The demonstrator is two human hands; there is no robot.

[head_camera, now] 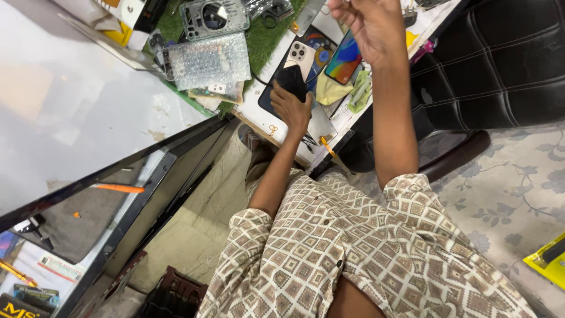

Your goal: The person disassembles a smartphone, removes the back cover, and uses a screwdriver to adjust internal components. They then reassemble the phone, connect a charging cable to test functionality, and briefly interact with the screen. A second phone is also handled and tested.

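Black, flat phone part (292, 81) sits under your left hand (289, 106), fingers closed over it on the white mat (256, 100), upper centre of the frame. Your right hand (368, 26) is raised at the top edge, fingers curled; whether it pinches anything you cannot tell, the view cuts it off. A pale phone back (301, 56) and a lit phone (344, 59) lie just beside. Work looks mid-way: parts open, nothing reassembled. Cluttered bench, green turf (265, 35), glass counter (82, 106) at left, floral floor (518, 194) at right.
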